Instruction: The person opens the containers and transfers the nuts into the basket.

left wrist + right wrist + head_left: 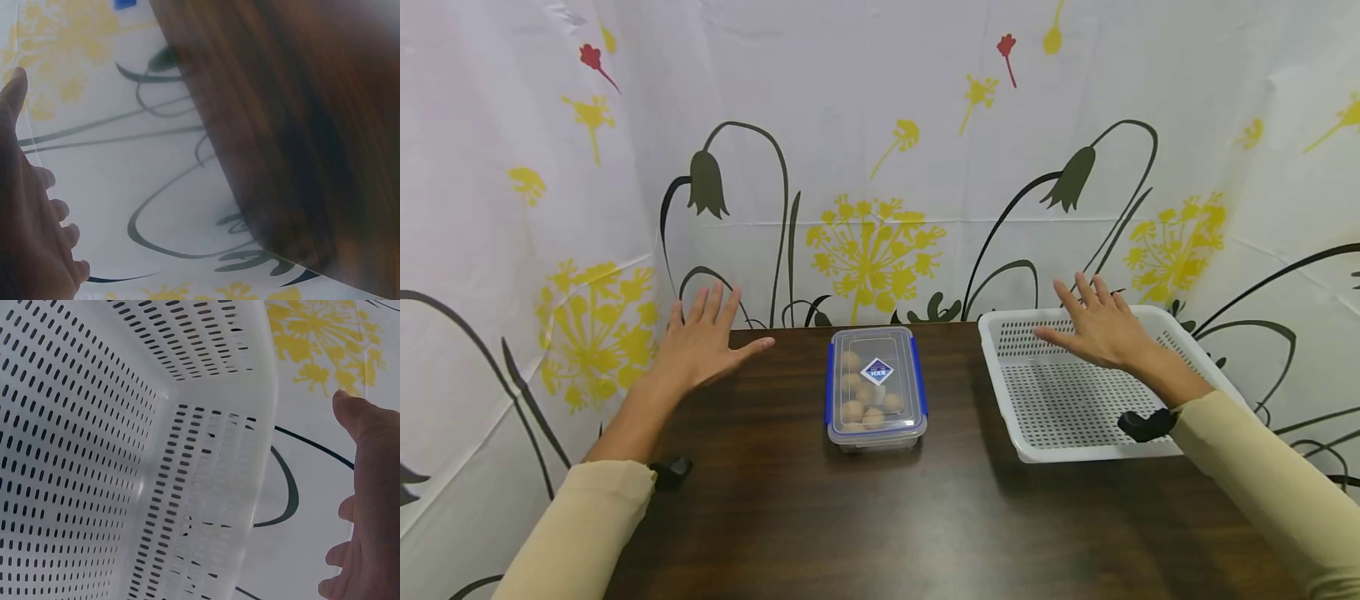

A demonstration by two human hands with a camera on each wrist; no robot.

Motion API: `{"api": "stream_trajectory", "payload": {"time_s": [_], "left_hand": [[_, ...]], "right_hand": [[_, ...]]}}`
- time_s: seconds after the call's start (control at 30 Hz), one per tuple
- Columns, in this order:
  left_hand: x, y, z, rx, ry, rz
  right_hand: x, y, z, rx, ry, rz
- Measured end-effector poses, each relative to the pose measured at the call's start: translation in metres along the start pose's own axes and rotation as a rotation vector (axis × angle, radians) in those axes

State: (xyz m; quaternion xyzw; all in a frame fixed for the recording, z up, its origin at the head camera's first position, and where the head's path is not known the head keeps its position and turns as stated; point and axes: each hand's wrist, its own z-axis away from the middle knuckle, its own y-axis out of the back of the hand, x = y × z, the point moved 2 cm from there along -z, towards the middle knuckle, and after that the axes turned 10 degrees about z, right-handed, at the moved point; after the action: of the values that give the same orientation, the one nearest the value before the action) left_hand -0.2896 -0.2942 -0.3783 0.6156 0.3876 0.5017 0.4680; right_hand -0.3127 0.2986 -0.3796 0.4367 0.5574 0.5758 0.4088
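Note:
A clear plastic food container (891, 346) with blue side clips stands in the middle of the table, its lid on. Through the lid show several round brown things (872, 417), perhaps eggs or nuts; their kind is hard to tell. My left hand (700, 342) hovers with fingers spread, to the left of the container and apart from it. Above the white perforated basket (1011, 433) my right hand (1101, 329) is held with its fingers spread, holding nothing. The right wrist view shows the basket's slotted wall (181, 487) beside that hand (381, 506).
The dark wooden table (850, 533) runs up to a white curtain (865, 108) printed with flowers, which also hangs at both sides. Each wrist carries a small black camera, one at the left wrist (672, 473). The basket stands on the table's right.

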Motion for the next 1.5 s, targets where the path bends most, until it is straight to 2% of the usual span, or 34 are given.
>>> {"api": "stream_trajectory", "payload": {"time_s": [0.3, 0.47, 0.73, 1.17, 1.5], "left_hand": [[0.002, -0.004, 0.004, -0.006, -0.006, -0.010], [0.003, -0.011, 0.008, -0.029, -0.001, 0.002], [0.007, -0.020, 0.012, -0.010, -0.023, 0.009], [0.019, -0.045, 0.019, 0.011, -0.049, 0.068], [0.031, -0.064, 0.025, 0.044, -0.075, 0.132]], "right_hand": [[-0.014, 0.003, 0.000, 0.020, 0.030, -0.014], [-0.028, -0.001, 0.001, 0.036, 0.057, -0.007], [-0.052, 0.002, 0.003, 0.066, 0.084, -0.017], [-0.095, -0.003, 0.005, 0.120, 0.164, 0.070], [-0.135, 0.000, 0.011, 0.161, 0.226, 0.076]]}}
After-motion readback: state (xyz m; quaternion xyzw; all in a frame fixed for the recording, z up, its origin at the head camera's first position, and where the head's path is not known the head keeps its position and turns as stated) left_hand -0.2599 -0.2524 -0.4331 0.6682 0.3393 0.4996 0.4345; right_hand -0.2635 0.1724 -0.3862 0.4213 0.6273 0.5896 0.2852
